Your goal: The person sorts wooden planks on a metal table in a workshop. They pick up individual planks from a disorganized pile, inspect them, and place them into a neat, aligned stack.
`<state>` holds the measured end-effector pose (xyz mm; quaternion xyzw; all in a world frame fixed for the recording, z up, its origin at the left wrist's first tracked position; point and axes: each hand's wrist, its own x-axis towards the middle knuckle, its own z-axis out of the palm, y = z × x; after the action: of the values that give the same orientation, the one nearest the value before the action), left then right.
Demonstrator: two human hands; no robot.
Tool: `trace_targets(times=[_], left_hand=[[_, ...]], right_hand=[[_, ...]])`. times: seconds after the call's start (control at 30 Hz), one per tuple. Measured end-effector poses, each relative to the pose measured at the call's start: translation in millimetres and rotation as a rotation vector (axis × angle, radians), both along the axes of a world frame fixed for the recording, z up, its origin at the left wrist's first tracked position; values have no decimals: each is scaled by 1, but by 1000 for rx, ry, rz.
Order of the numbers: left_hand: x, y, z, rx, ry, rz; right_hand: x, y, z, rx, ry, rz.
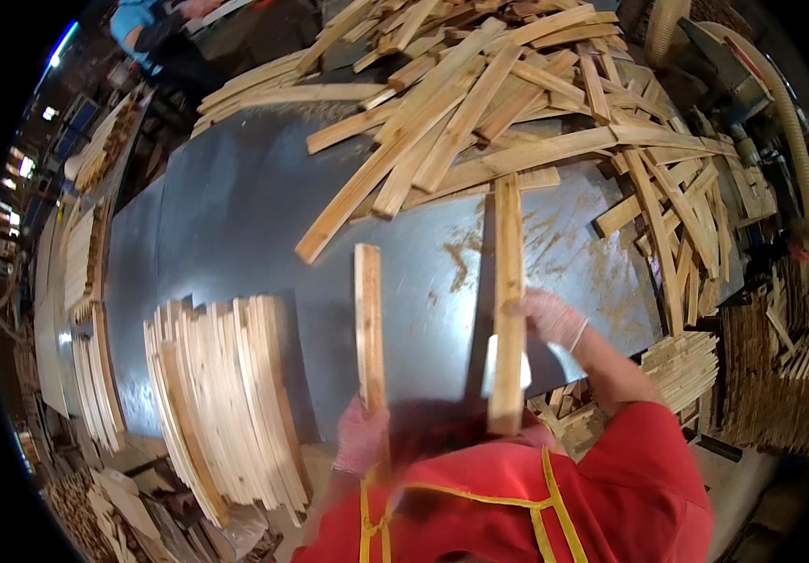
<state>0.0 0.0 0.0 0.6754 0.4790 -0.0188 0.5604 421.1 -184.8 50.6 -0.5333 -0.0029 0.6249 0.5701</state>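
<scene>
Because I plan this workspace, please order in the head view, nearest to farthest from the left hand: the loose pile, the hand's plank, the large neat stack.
1. Plank: in the left hand.
2. Large neat stack: left of the hand.
3. Loose pile: farther ahead.

I'm counting a left hand [363,437] and a right hand [554,319]: two in all.
From my remote seat I'm seeing one shorter board [368,314] and one longer board [508,272], making two in grasp. I'm also counting one desk [235,197], carrying one neat row of boards [226,394], well over ten, and one loose heap [468,117] running to dozens, too tangled for me to total. I'm spotting one other person [132,23].
</scene>
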Motion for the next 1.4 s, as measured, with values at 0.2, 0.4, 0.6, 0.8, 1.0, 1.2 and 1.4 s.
trace_targets(times=[0.2,0.4,0.6,0.8,1.0,1.2,1.4], left_hand=[[-101,26,42,960,573,-192],[-149,38,65,943,623,-153],[-117,19,56,917,104,-219],[-38,-8,67,614,-92,-136],[42,24,36,-587,-319,403],[32,21,77,-738,-365,516],[41,20,109,-210,-200,568]], right_hand=[[-149,38,-28,158,250,-158],[-228,48,23,-30,151,-30],[-249,16,-45,27,79,167],[-260,55,20,-81,-512,496],[-155,125,-10,491,-1142,733],[43,261,33,62,-2018,446],[44,404,49,42,-2208,641]])
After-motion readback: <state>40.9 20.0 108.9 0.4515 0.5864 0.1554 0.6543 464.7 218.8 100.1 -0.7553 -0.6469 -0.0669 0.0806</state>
